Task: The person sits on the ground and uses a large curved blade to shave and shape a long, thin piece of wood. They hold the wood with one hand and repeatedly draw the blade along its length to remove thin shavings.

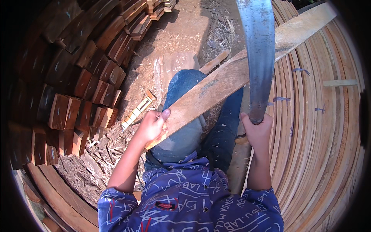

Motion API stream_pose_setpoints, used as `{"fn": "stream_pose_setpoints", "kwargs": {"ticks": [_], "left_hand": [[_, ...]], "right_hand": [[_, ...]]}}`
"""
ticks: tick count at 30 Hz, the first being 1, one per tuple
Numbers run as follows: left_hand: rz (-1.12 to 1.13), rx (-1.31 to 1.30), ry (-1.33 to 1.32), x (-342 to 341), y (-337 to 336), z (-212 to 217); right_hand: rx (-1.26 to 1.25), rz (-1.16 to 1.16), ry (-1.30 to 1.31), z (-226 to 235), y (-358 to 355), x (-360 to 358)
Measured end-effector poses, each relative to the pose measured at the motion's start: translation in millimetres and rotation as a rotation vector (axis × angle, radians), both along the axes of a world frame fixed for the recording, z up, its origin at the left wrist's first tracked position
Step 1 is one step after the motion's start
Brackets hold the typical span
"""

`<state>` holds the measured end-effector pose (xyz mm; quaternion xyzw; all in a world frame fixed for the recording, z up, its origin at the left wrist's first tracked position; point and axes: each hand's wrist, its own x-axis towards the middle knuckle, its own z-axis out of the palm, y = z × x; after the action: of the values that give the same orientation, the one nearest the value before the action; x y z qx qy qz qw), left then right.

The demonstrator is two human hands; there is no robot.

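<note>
Head view: we see the left hand (153,125) gripping the plank (228,77) by its eight-o'clock end across the thigh (181,141) — apparently for steadiness — far end toward two. Right hand (258,129) grasps the metal blade (261,58) low, at three, likely for control.

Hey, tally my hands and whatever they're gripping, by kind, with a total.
Hands: 2 (left hand, right hand)
Wooden board, in the left: 1
Curved metal blade, in the right: 1
Total: 4
</note>
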<state>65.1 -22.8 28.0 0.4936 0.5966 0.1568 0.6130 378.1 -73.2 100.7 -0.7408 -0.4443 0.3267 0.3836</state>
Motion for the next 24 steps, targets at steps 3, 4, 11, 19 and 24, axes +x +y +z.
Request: {"fn": "stream_pose_setpoints", "kwargs": {"ticks": [3, 4, 11, 19, 24], "left_hand": [[-0.029, 0.033, -0.015, 0.9, 1.6, -3.0], [-0.045, 0.051, -0.019, 0.9, 2.8, -2.3], [-0.064, 0.050, -0.019, -6.1, 2.5, -2.5], [-0.084, 0.134, -0.001, -5.7, 1.3, -9.6], [-0.084, 0.145, 0.055, -14.9, 0.6, -7.8]], "right_hand": [[-0.026, -0.022, 0.020, -14.9, 1.7, 4.5], [-0.050, 0.032, -0.031, -23.0, -5.8, -5.2], [-0.101, 0.292, -0.155, -42.6, -31.5, -30.8], [-0.032, 0.017, -0.059, -18.9, -9.7, -21.6], [-0.105, -0.041, -0.031, -19.8, -33.4, -39.8]]}}
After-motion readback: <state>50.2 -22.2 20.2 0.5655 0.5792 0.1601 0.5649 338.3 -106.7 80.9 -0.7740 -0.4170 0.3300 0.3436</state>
